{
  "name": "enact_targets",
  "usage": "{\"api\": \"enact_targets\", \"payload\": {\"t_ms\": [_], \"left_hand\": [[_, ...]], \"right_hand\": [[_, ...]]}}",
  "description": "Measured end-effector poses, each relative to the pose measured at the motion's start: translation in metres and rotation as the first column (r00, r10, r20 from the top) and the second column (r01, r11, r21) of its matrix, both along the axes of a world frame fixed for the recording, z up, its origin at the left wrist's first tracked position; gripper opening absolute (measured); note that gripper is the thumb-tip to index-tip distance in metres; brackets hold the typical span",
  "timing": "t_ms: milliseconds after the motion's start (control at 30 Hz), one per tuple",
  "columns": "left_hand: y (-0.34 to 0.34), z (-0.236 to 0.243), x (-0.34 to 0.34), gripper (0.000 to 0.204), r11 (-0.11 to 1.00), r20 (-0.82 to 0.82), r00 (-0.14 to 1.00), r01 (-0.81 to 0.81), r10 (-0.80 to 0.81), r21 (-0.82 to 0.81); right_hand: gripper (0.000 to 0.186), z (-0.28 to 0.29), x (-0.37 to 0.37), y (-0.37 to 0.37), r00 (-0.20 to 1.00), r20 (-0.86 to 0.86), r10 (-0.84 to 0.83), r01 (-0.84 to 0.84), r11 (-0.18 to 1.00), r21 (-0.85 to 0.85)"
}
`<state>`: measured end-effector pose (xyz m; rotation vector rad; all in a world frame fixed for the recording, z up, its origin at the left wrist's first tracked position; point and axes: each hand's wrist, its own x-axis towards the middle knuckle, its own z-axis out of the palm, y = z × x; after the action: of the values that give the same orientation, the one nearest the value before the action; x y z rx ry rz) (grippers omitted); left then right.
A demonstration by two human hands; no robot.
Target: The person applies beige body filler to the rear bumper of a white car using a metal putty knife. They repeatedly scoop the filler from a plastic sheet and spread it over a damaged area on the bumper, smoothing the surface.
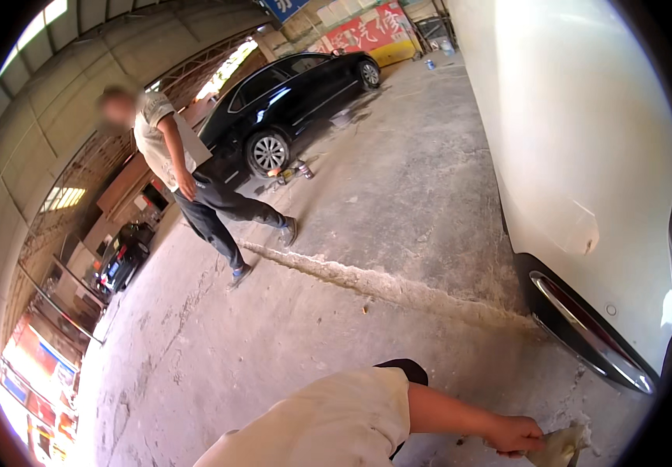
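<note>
Yellowish flat piece (559, 451) sits at the lower right corner of the frame, its lower part cut off by the edge, so whether it is a blade, a board or a folded sheet cannot be told. The left hand (517, 436) grasps it at its near side, fingers curled in tightly; the forearm reaches across from a beige sleeve (328, 416) at the lower middle. No right hand shows, so what its grip is like cannot be told.

Concrete floor (320, 342) lies behind the hand, and the piece appears close to it, though contact is unclear. Above, along the right side, stands a white vehicle panel (569, 148) with a scuffed spot (588, 243) and, at its lower corner, a chrome trim strip (593, 331) in a dark surround. Hand and piece are apart from both.

Judging by the pose, the step in hand is one of holding and steadying the piece low down, with no work on the panel in view. Moving on from here calls for keeping that firm hold, clearing the floor, and passing wide of the chrome corner. A co-worker (172, 148) in mid-stride at the upper left is well apart from the reach.
</note>
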<state>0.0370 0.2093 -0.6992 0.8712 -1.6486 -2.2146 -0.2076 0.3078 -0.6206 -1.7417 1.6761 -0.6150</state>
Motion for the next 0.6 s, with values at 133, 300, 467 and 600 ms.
{"api": "enact_targets", "payload": {"t_ms": [133, 300, 467, 600], "left_hand": [[-0.002, -0.006, -0.002, 0.037, 0.976, -0.051, 0.999, -0.002, -0.01, -0.218], [-0.011, -0.003, -0.01, 0.03, 0.98, 0.034, 0.996, 0.09, -0.085, -0.179], [-0.007, 0.004, -0.001, 0.038, 0.998, -0.01, 1.0, -0.006, 0.007, 0.063], [-0.024, 0.012, 0.005, 0.045, 0.995, 0.093, 0.995, 0.023, -0.033, 0.101]], "right_hand": [[0.035, -0.022, -0.007, 0.002, 0.997, 0.065, 0.029, -0.031, 0.999, 0.039], [0.035, -0.013, 0.015, -0.005, 0.993, -0.076, 0.087, -0.068, 0.973, 0.219], [0.027, -0.003, 0.024, -0.014, 0.943, 0.073, -0.323, 0.326, 0.945, -0.028], [0.014, -0.027, 0.011, -0.027, 0.968, 0.22, -0.12, 0.176, 0.951, -0.254]]}}
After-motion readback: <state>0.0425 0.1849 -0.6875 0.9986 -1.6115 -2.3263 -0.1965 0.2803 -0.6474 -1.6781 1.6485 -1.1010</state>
